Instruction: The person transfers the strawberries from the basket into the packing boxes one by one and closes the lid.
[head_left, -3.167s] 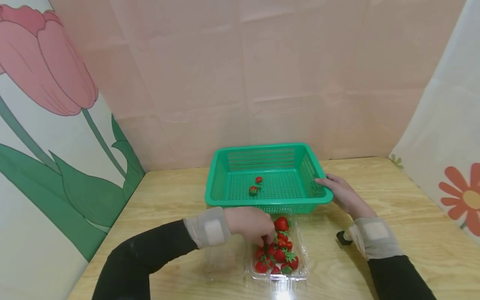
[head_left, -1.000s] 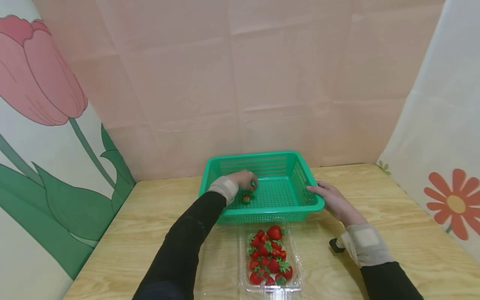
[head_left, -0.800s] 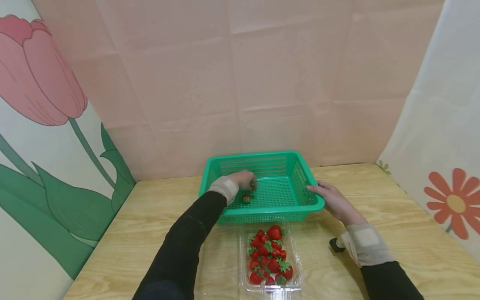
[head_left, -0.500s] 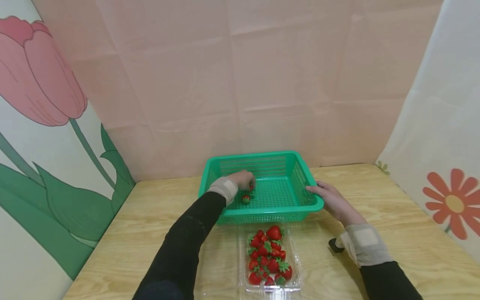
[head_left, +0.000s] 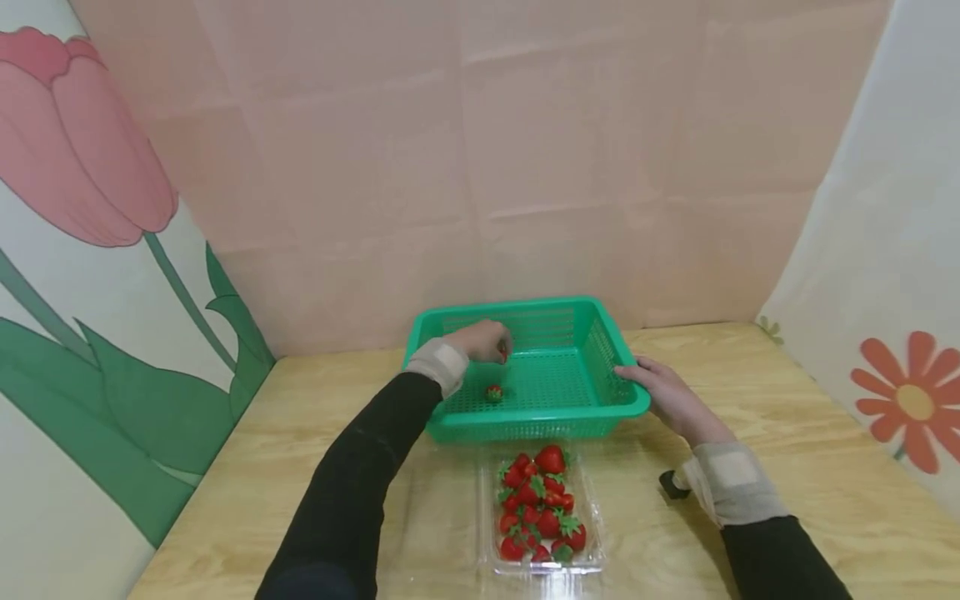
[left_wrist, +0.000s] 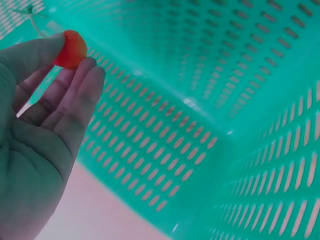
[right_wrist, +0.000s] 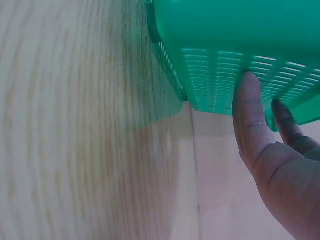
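A small red strawberry is pinched between the thumb and fingertips of my left hand, inside the green plastic basket, above its floor. Another strawberry with green leaves lies on the basket floor below that hand. My right hand grips the basket's right rim. Its thumb shows over the rim in the head view, and its fingers press against the slotted outer wall in the right wrist view. In front of the basket, several strawberries with green leaves fill a clear plastic box.
Everything stands on a light wooden table. A pink backdrop rises behind the basket, with flower-printed sheets at both sides. Strapped to the right wrist, a small black camera sticks out beside the clear box.
My left hand moved from the clear box into the basket, stayed low there, then rose slightly with a strawberry. One strawberry now shows on the basket floor instead of two. The right hand keeps its grip.
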